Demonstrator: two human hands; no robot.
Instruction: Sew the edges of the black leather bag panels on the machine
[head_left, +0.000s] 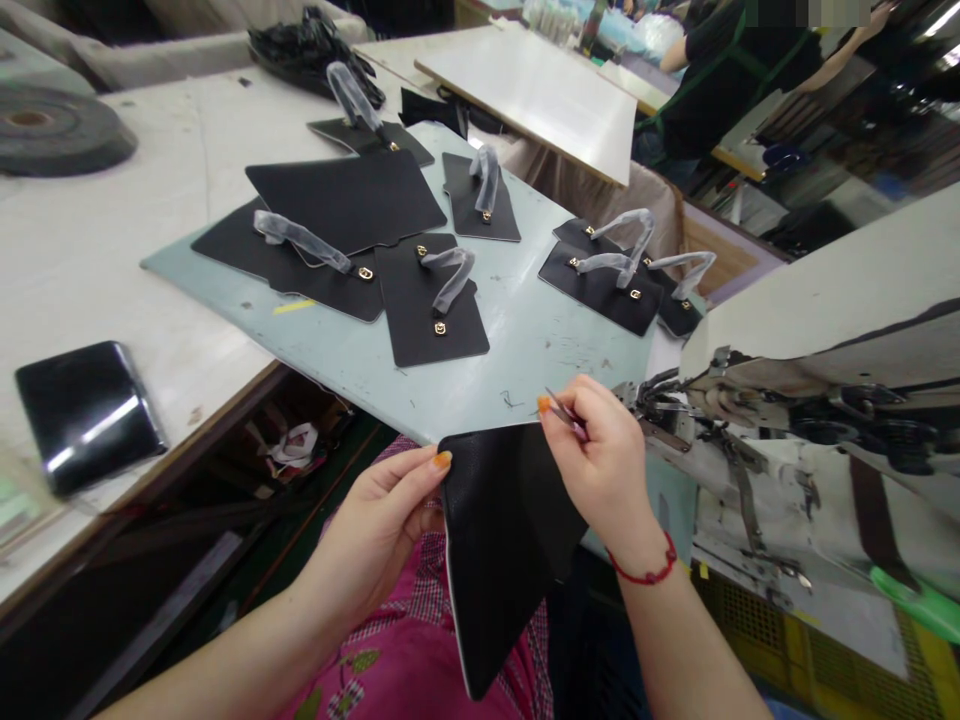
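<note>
My left hand point(401, 495) pinches the upper left corner of a black leather-like panel point(499, 540) that hangs over my lap. Closed around a small pointed metal tool point(559, 407), my right hand point(596, 450) sits at the panel's upper right edge; most of the tool is hidden in the fingers, so its exact kind does not show. Beyond the hands, on the pale blue board, lies a black panel point(409, 320) with gold fittings and a plastic-wrapped handle point(454, 285). A similar black panel point(600, 285) rests farther right.
A sewing machine point(810, 400) stands close on my right. The blue board point(517, 350) carries several more panels and thread scraps. On the white table point(172, 250) at left are a glossy black object point(90, 410) and a dark roll point(64, 130). Another person point(727, 80) stands at the back right.
</note>
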